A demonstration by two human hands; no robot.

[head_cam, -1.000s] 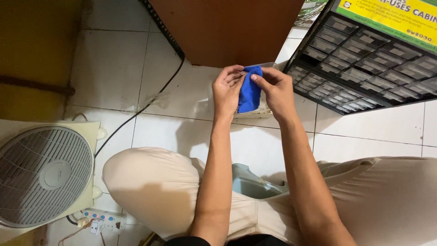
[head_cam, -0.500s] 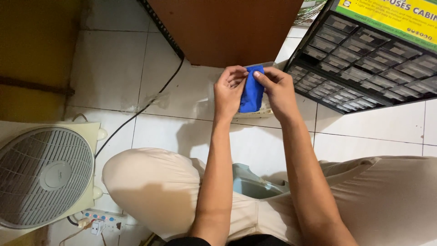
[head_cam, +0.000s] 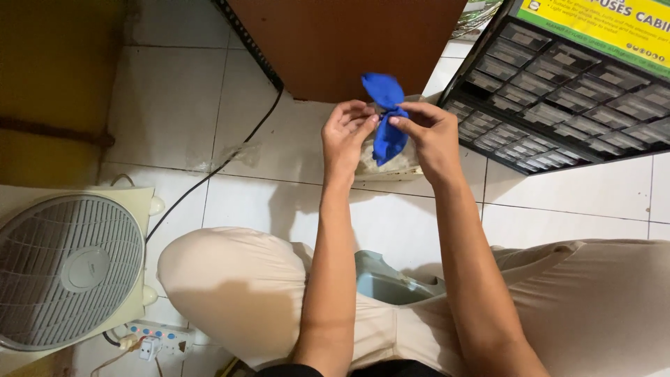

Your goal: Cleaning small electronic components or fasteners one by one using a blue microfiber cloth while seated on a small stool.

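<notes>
White floor tiles beneath: left hand and right hand pinch blue cloth mid-length. Advise firm, even fingertip pressure, keeping folds aligned.

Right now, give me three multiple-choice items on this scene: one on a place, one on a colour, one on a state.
1. Where does the box fan stand?
A. on the tiled floor, at the person's left
B. on top of the drawer cabinet
C. on the person's lap

2. What colour is the cloth pinched between the hands?
A. red
B. blue
C. white

3. How is the cloth held?
A. spread flat on the floor
B. gripped by the left hand alone
C. pinched at its middle by the left hand and the right hand, its ends flaring above and below

Answers:
1 A, the fan sits on the floor tiles at the lower left of the head view.
2 B, the cloth is bright blue.
3 C, fingertips of both hands meet at its narrowed middle, off the floor.
</notes>
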